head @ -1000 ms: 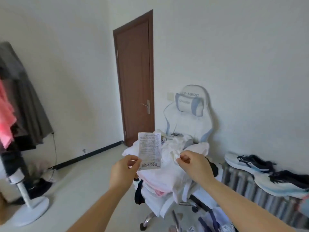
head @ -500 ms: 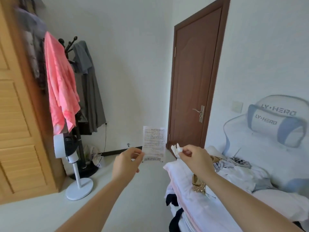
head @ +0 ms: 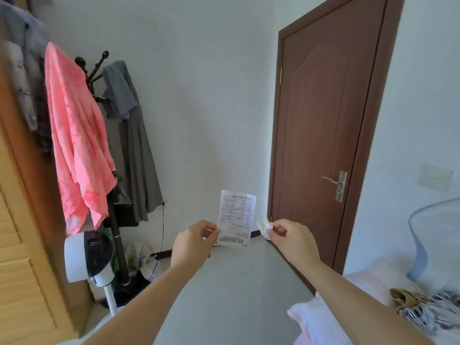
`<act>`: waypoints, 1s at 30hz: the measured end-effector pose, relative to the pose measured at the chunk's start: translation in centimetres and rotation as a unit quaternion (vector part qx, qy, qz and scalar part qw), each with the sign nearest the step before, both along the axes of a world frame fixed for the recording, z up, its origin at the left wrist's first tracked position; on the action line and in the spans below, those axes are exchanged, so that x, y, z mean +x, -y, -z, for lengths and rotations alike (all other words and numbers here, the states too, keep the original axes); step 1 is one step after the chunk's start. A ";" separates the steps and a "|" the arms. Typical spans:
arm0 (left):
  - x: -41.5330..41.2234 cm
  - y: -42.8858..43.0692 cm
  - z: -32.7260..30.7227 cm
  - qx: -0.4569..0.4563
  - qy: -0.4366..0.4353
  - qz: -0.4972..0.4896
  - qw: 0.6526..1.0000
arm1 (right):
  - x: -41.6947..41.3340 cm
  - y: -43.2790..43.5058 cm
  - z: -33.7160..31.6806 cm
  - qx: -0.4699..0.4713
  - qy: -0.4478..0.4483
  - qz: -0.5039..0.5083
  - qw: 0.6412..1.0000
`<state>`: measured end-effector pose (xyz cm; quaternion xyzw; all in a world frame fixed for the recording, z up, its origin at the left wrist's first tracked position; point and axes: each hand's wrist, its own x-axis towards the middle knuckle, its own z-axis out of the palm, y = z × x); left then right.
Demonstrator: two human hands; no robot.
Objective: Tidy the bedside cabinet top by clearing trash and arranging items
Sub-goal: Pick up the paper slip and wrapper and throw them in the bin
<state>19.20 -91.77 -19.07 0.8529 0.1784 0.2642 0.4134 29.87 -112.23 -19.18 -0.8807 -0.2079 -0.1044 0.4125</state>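
My left hand [head: 193,241] pinches the lower left edge of a white printed receipt [head: 236,218] and holds it upright in front of me. To its right, my right hand [head: 290,236] grips a small crumpled white tissue [head: 264,227] between thumb and fingers. Both hands are stretched out at mid height, a short gap apart. The bedside cabinet is not in view.
A closed brown door [head: 321,130] stands ahead right. A coat rack [head: 117,220] with pink and grey clothes, a white fan [head: 84,260] and a wooden wardrobe [head: 22,257] fill the left. A chair piled with laundry [head: 388,312] sits at lower right.
The view has swung left, away from the chair and toward the door and coat rack. Both hands keep hold of the receipt and the tissue in the same pose.
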 end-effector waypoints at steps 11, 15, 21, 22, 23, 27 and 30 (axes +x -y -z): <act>20.1 -7.8 0.8 0.023 -0.047 0.071 0.996 | 16.9 -4.9 2.7 0.012 -0.032 0.088 0.996; 28.8 -7.3 2.5 0.018 -0.056 0.108 0.992 | 23.8 -4.3 4.4 0.006 -0.042 0.124 0.991; 43.2 -4.5 4.6 0.044 -0.084 0.171 0.981 | 35.3 -1.5 7.1 0.009 -0.090 0.170 0.981; 45.4 -3.7 4.9 0.056 -0.093 0.182 0.977 | 37.1 -0.8 7.6 0.005 -0.096 0.179 0.979; 47.6 -2.9 5.2 0.065 -0.099 0.193 0.974 | 38.9 -0.1 8.1 -0.002 -0.104 0.188 0.977; 55.3 0.0 7.5 0.067 -0.114 0.233 0.963 | 44.6 3.1 10.7 -0.017 -0.147 0.228 0.962; 60.0 2.0 10.2 0.076 -0.139 0.256 0.954 | 47.4 5.2 12.8 -0.012 -0.170 0.260 0.950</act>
